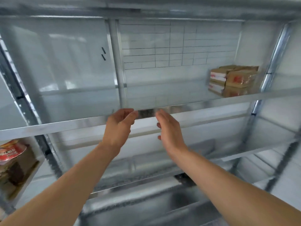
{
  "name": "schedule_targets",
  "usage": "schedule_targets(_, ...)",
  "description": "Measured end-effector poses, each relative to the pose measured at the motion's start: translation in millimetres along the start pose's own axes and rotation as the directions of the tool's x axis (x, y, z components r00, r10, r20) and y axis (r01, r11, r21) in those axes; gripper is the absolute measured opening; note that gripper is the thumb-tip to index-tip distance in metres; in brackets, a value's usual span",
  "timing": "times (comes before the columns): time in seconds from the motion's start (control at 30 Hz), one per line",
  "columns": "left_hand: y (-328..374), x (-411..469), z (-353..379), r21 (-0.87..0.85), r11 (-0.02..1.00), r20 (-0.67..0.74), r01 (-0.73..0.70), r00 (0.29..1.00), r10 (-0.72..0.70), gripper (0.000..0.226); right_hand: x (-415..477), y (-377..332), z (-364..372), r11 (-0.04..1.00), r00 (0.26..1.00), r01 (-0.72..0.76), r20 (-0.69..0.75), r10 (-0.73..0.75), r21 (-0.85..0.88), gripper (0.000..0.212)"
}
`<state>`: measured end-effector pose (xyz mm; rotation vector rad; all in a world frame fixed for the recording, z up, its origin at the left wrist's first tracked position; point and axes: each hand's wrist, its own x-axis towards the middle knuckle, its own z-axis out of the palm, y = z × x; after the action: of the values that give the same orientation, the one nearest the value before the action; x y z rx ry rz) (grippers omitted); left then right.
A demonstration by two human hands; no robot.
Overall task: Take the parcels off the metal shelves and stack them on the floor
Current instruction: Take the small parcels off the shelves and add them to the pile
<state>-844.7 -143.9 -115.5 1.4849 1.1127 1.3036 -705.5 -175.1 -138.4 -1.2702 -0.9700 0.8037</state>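
Observation:
A stack of brown cardboard parcels (234, 80) with red and white labels sits at the far right of the upper metal shelf (65, 126). More parcels (14, 165), brown with a red-printed wrapper on top, lie on a neighbouring shelf at the lower left. My left hand (119, 128) and my right hand (169, 131) are raised side by side in front of the upper shelf's front edge, palms facing each other, fingers apart, holding nothing. Both are well left of the brown stack. The picture is blurred by motion.
The shelf unit has grey metal uprights (273, 56) at the right and a middle post (118, 62). Behind it hangs a white board with a ruled grid (175, 44). Lower shelves (162, 181) run below my forearms.

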Motion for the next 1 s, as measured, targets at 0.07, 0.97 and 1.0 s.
schedule_targets(0.07, 20, 5, 36, -0.031, 0.999, 0.032, -0.022, 0.999, 0.023, 0.023, 13, -15, -37, 1.000, 0.999, 0.030, -0.037, -0.031, -0.005, 0.084)
schedule_targets(0.97, 105, 217, 367, 0.000, 0.999, 0.432, -0.035, 0.901, 0.031, 0.028, 250, -69, -345, 0.947, 0.882, 0.128, -0.403, -0.244, -0.294, 0.030)
schedule_targets(1.0, 103, 230, 378, 0.005, 1.000, 0.446, -0.027, 0.895, 0.022, 0.033, 262, -68, -354, 0.946, 0.871, 0.112, -0.427, -0.241, -0.305, 0.036)
